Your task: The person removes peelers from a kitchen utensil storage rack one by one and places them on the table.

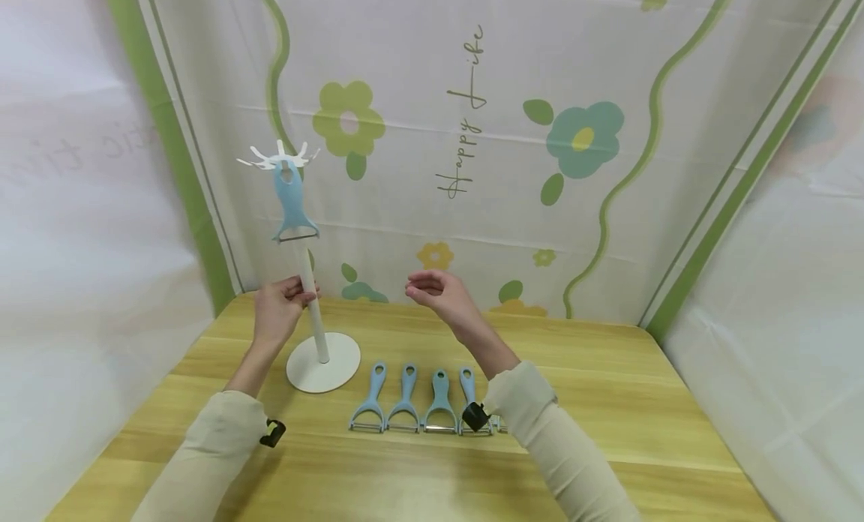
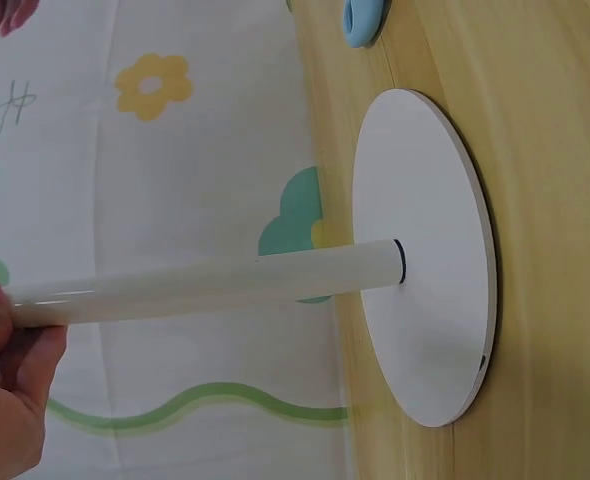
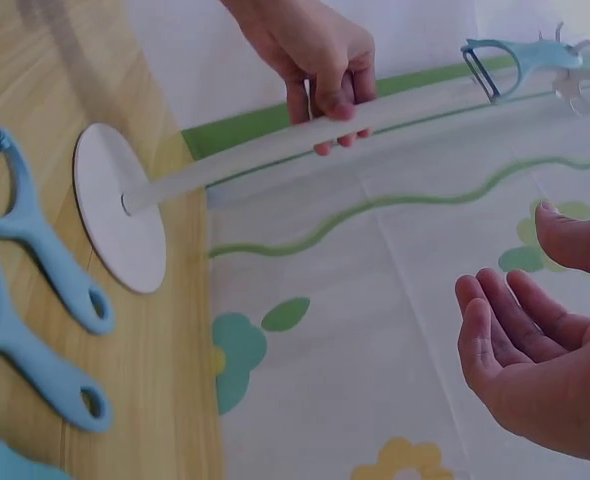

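Observation:
My left hand [image 1: 275, 312] grips the white pole of an upright stand [image 1: 317, 323] about halfway up. The stand has a round white base [image 1: 340, 366] on the table and a ring of white hooks [image 1: 280, 160] on top. One blue peeler [image 1: 291, 199] hangs from a hook by the hole in its handle, blade downward. To the right of the stand, my right hand [image 1: 447, 297] is in the air with loosely bent fingers and holds nothing. Below it a row of blue peelers [image 1: 407, 398] lies on the table, handles pointing away; the right end is partly hidden by my sleeve.
The wooden table [image 1: 607, 432] carries the stand and the row of peelers. Behind it hangs a white curtain [image 1: 405, 57] with flowers and green wavy lines, and more cloth closes off both sides. Each wrist wears a small black device [image 1: 273, 433].

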Tool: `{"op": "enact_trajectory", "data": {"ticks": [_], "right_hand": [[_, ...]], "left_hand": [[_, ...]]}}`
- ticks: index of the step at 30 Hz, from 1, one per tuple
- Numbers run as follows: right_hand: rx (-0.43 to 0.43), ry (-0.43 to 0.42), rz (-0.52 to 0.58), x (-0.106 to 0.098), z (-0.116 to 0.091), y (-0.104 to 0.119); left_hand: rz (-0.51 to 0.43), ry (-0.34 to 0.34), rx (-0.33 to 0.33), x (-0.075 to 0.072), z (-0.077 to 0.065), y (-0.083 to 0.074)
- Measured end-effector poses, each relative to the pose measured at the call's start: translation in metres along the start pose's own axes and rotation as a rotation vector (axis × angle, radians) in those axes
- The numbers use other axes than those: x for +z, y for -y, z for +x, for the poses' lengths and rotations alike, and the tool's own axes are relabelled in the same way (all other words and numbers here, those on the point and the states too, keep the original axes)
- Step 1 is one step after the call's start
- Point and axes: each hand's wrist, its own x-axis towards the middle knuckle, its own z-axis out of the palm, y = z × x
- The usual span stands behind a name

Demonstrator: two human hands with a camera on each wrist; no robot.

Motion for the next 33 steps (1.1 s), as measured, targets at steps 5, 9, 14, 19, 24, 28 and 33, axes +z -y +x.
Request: {"op": "enact_trajectory", "data": {"ticks": [5,9,14,19,24,28,33], "right_hand": [[-0.038,0.009,0.007,0.015,0.010,0.014],[-0.064,0.013,-0.009,0.025,0.017,0.025],[-0.088,0.013,-0.014,0.037,0.024,0.038],[-0.128,0.007,-0.012,0.049,0.031,0.050],[-0.170,-0.012,0.016,0.062,0.038,0.064],[-0.187,-0.021,0.020,0.074,0.044,0.079],[-0.221,-0.047,-0.023,0.088,0.055,0.098]], "left_hand": [[0.005,0.005,-0.007,0.000,0.000,0.000],[0.002,-0.002,0.007,0.001,0.000,0.000],[0.006,-0.005,0.018,0.002,0.000,0.001],[-0.003,0.005,0.001,0.001,-0.001,0.001],[0.005,0.019,-0.006,0.001,0.000,0.001],[0.021,0.022,0.001,-0.001,0.000,0.002],[0.053,0.014,0.037,-0.001,0.002,0.002]]}}
